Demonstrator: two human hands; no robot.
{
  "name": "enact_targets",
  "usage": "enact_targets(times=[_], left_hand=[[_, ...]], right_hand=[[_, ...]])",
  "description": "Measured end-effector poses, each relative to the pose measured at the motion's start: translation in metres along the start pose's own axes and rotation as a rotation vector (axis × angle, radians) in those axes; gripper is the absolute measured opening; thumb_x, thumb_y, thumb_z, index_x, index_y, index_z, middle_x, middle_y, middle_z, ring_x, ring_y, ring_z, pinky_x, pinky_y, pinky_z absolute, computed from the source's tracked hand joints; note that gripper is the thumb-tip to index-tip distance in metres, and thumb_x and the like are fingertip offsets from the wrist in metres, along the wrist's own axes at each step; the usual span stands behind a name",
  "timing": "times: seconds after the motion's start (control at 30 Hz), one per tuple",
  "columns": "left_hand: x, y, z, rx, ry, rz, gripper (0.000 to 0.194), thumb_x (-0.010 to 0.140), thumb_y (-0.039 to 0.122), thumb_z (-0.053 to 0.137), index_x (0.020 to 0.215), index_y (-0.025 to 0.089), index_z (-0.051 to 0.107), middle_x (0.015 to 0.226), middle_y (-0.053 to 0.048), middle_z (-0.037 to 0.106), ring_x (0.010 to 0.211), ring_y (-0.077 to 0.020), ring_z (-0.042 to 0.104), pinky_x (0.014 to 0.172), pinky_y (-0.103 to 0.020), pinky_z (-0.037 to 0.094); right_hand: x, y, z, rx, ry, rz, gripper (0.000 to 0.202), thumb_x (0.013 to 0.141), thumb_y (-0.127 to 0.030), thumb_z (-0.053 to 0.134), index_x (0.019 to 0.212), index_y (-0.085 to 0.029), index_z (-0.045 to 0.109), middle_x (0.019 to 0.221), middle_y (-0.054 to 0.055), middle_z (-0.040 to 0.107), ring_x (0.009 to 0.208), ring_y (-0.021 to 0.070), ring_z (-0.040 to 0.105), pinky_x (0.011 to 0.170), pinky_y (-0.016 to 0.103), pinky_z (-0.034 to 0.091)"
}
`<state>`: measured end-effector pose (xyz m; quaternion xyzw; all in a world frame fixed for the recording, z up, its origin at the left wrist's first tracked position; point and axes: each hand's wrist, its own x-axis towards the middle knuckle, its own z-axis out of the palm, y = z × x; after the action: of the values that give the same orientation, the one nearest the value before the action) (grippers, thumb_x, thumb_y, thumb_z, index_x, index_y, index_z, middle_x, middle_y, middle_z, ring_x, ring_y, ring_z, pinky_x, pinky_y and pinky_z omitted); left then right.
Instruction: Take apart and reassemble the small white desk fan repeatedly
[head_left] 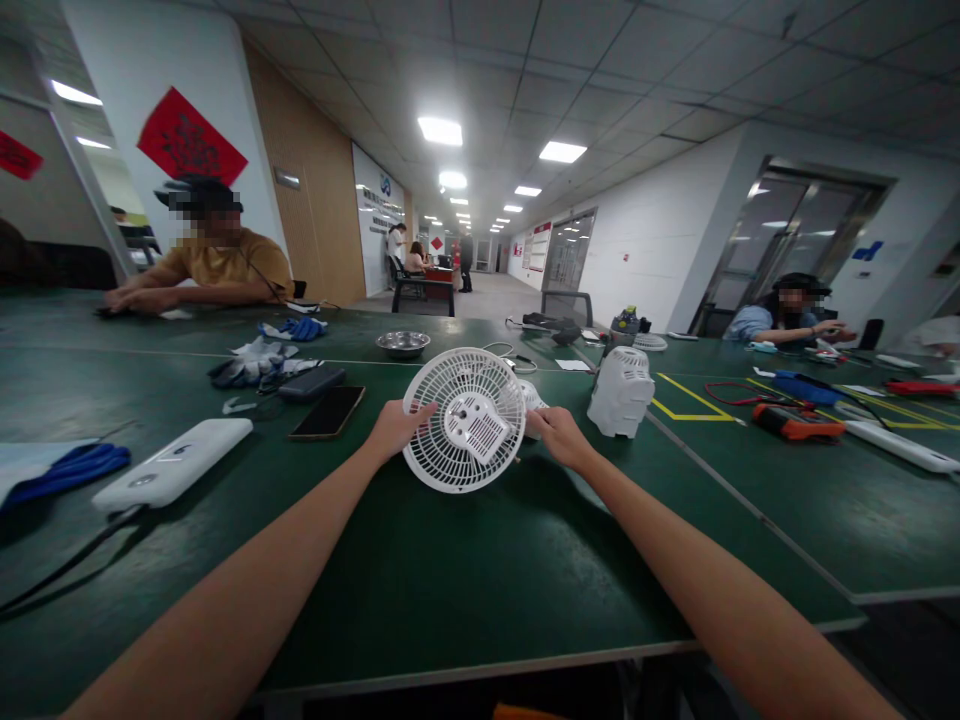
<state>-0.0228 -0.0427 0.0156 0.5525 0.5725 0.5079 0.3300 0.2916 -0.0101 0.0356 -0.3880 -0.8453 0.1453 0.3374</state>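
Note:
A round white fan grille with a slotted plate at its centre is held up over the green table. My left hand grips its left rim, thumb over the front and fingers behind. At the right, my right hand is closed on a white part behind the grille; the grille hides most of that part, and whether the hand also touches the rim is unclear. A white plastic housing stands upright to the right of my right hand.
Left of my hands lie a phone, a dark case, a white power bank and gloves. Behind the grille is a metal bowl. An orange meter lies at right. Two people sit across the tables.

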Motion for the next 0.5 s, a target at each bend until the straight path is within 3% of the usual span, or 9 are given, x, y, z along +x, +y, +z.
enact_targets(times=[0.17, 0.33, 0.5], left_hand=[[0.001, -0.002, 0.000, 0.003, -0.008, -0.004, 0.044, 0.069, 0.055, 0.071, 0.084, 0.013, 0.071, 0.075, -0.009, 0.073, 0.067, -0.0239, 0.070, 0.062, -0.034, 0.055], [0.001, -0.001, 0.000, 0.009, 0.010, 0.004, 0.042, 0.070, 0.053, 0.071, 0.082, 0.013, 0.071, 0.073, -0.008, 0.073, 0.065, -0.0229, 0.069, 0.061, -0.032, 0.054], [-0.002, 0.003, 0.001, 0.002, 0.013, -0.001, 0.043, 0.068, 0.054, 0.071, 0.078, 0.013, 0.070, 0.070, -0.007, 0.072, 0.063, -0.0216, 0.068, 0.059, -0.031, 0.053]], right_hand=[[-0.005, -0.013, 0.006, 0.020, -0.042, -0.045, 0.032, 0.094, -0.035, 0.039, 0.070, -0.019, 0.054, 0.064, -0.001, 0.055, 0.062, 0.0140, 0.048, 0.061, 0.024, 0.035], [-0.008, -0.017, 0.008, -0.004, -0.045, -0.036, 0.019, 0.086, -0.015, 0.043, 0.089, -0.021, 0.061, 0.072, 0.000, 0.063, 0.070, 0.0163, 0.057, 0.072, 0.026, 0.042], [-0.006, -0.018, 0.009, 0.085, -0.066, 0.012, 0.018, 0.081, -0.019, 0.052, 0.096, -0.020, 0.063, 0.070, -0.002, 0.066, 0.064, 0.0144, 0.058, 0.068, 0.026, 0.045]])
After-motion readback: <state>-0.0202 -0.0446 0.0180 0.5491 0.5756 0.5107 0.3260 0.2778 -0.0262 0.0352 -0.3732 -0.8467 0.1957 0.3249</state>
